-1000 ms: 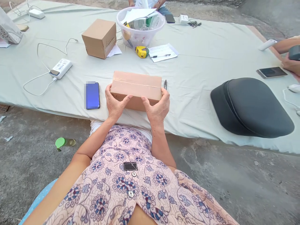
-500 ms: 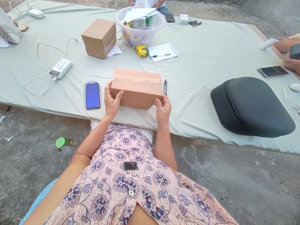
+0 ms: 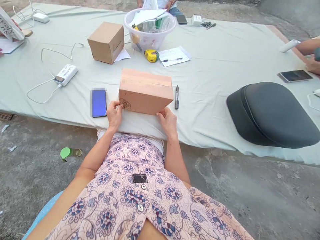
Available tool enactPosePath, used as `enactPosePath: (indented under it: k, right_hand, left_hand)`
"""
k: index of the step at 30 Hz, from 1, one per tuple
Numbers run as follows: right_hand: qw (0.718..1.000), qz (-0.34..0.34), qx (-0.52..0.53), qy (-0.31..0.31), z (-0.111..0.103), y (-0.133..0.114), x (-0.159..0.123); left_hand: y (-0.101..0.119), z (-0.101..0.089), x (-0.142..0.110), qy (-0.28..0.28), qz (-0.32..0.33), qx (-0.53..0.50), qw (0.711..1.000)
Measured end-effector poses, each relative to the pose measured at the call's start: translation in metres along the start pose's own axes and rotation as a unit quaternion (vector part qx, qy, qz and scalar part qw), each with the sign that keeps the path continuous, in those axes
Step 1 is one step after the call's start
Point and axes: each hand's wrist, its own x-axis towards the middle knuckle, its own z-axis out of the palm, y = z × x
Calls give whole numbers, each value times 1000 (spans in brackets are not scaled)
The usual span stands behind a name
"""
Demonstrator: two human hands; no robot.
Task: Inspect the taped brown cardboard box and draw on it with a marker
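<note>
A brown cardboard box (image 3: pixel 145 90) stands on the pale green sheet (image 3: pixel 215 66) right in front of me, its taped top facing up and a printed mark on its near left corner. My left hand (image 3: pixel 114 114) grips the box's lower left corner. At the lower right corner my right hand (image 3: pixel 167 120) holds the near edge with fingers curled under it. A black marker pen (image 3: pixel 176 97) lies just right of the box. A blue phone (image 3: pixel 99 102) lies just left of my left hand.
A second cardboard box (image 3: pixel 106 42), a white basin (image 3: pixel 149 28) of items, a yellow tape measure (image 3: pixel 151 55) and a paper sheet (image 3: pixel 174 55) sit farther back. A power bank (image 3: pixel 65 74) with cable lies left. A black seat cushion (image 3: pixel 272 113) is right. Other people's hands show at both edges.
The box has been tipped from lying flat to standing taller and set farther from me. My hands slid from its top sides down to its lower near corners.
</note>
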Motion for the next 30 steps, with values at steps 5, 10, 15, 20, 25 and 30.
enactPosePath:
  k: [5,10,15,20,25,30]
  right_hand:
    - [993,36,98,-54,14,-13,-9]
    - [985,71,86,-132,30,-25,-15]
    - [987,58,-115,-92,14,-28,-10]
    - [994,42,-78,-66,6,-24,-9]
    - [998,32,-18,-41,8,-16,-7]
    - [999,22,7,39,-5,-17,-4]
  left_hand:
    - [29,-8,6,102,172,-17,980]
    - [70,-4,22,104,313,-21,944]
    - [82,27,35,38,370,-13,928]
    - [86,58,42,-15,421,37,906]
    - [88,51,48,-28,421,66,904]
    - [89,40,47,-15,399,56,915]
